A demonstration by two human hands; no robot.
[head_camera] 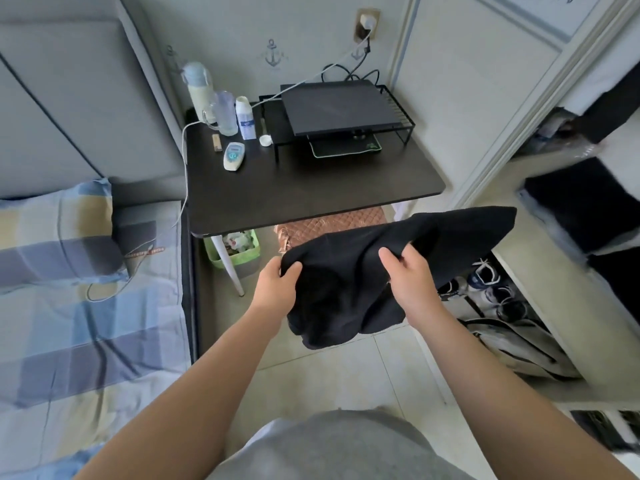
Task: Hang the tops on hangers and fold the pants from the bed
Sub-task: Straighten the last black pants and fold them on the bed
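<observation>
Left hand (277, 289): I see it pinching the near-left edge of the black garment (363, 271).
Right hand (412, 275): fingers curled round a fold farther right.
Garment: hangs between and below both hands, above the floor, near the dark desk (311, 192), right of the bed (86, 306).

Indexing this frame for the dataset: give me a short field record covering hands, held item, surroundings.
held item: black garment, bunched, in the air over the floor
garment type: top or pants, cannot tell
left hand: grips garment's left edge
right hand: grips its upper middle
bed: left, checked sheet
desk: ahead, laptop on wire stand, remote
</observation>
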